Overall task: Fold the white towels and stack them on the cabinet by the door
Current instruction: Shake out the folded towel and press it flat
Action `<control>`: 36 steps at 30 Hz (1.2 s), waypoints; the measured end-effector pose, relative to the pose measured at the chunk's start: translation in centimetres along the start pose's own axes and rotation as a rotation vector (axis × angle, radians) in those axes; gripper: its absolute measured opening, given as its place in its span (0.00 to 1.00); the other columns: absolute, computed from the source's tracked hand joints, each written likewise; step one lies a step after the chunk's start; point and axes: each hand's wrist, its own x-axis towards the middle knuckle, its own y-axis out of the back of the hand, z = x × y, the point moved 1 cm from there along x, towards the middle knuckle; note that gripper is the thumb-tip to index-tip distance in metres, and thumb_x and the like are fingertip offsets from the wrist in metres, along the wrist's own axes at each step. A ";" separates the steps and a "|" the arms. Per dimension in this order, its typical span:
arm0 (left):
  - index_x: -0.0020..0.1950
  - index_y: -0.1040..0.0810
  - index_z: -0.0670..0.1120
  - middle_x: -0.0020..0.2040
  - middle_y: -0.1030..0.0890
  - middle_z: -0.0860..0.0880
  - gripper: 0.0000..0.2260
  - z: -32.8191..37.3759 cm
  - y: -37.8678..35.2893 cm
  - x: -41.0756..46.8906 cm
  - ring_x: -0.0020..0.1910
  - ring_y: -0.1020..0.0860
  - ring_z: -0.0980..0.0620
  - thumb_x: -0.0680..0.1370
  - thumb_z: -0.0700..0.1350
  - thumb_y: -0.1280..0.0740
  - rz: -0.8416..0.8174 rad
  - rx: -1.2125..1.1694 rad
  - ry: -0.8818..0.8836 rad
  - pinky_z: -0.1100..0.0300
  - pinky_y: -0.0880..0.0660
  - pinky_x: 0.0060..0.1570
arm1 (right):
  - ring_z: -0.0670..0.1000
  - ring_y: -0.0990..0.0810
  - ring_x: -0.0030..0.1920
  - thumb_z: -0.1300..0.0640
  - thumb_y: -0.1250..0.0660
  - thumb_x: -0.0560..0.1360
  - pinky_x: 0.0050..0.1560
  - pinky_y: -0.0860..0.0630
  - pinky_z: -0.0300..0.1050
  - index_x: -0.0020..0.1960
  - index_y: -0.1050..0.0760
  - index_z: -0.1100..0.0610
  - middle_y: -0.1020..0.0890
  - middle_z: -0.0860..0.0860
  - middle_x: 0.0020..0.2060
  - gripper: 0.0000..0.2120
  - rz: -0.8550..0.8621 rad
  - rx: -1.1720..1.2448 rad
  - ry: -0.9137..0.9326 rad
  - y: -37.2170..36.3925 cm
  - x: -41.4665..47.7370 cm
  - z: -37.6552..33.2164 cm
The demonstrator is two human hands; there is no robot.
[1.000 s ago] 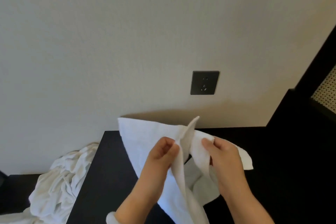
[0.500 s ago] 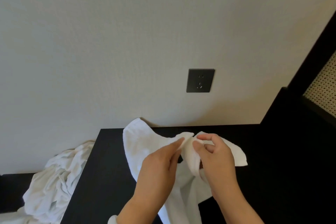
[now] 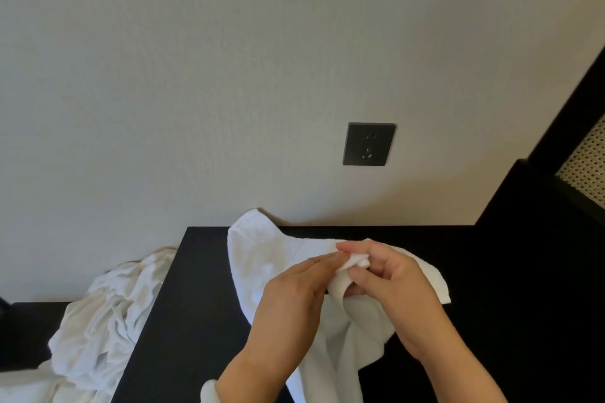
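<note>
Fingertips [image 3: 353, 247] of the right hand [image 3: 397, 288] curl round a small bunched corner of the white towel [image 3: 262, 262], and we see the wad pinched between the index finger above and the thumb below. The fingers [image 3: 322, 263] of the left hand [image 3: 291, 301] lie nearly straight and close together, their tips against the same wad from the left. Its thumb is hidden, so we cannot tell whether it pinches the cloth. The towel is plain white terry, soft and creased. From the pinch it spreads far-left in a broad flap whose corner rests at the far edge of the black cabinet [image 3: 183, 321], against the foot of the wall [image 3: 229, 75]. Another flap shows right of the right hand, and the rest hangs down between the wrists toward us. Half a second ago we saw two separate corners meeting between the hands; now they are gathered into one wad. Left of the cabinet, lower down, lies a rumpled pile of white cloth [image 3: 104, 314]. A dark socket [image 3: 369, 144] sits on the wall above
</note>
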 end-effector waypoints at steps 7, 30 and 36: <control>0.62 0.27 0.56 0.48 0.21 0.58 0.12 -0.3 1.5 1.7 0.45 0.22 0.60 0.82 0.42 0.41 0.002 0.127 0.268 0.66 0.26 0.45 | 0.57 0.14 0.41 0.70 0.33 0.76 0.44 0.17 0.44 0.52 0.19 0.62 0.14 0.59 0.43 0.08 0.179 0.166 0.054 1.4 2.2 -2.0; 0.46 0.20 0.37 0.30 0.20 0.43 0.03 2.5 21.0 12.4 0.24 0.22 0.52 0.76 0.33 0.33 0.235 -0.728 0.512 0.64 0.23 0.25 | 0.58 0.14 0.43 0.55 0.19 0.63 0.39 0.17 0.41 0.58 0.26 0.73 0.15 0.64 0.43 0.32 0.325 0.204 0.412 14.2 3.4 -15.9; 0.51 0.21 0.28 0.32 0.20 0.37 0.09 3.5 25.1 15.5 0.23 0.23 0.49 0.75 0.34 0.29 0.160 -0.388 0.577 0.62 0.24 0.23 | 0.59 0.14 0.35 0.59 0.17 0.58 0.33 0.17 0.44 0.53 0.27 0.77 0.17 0.69 0.40 0.33 0.226 0.111 0.299 13.5 3.6 -18.6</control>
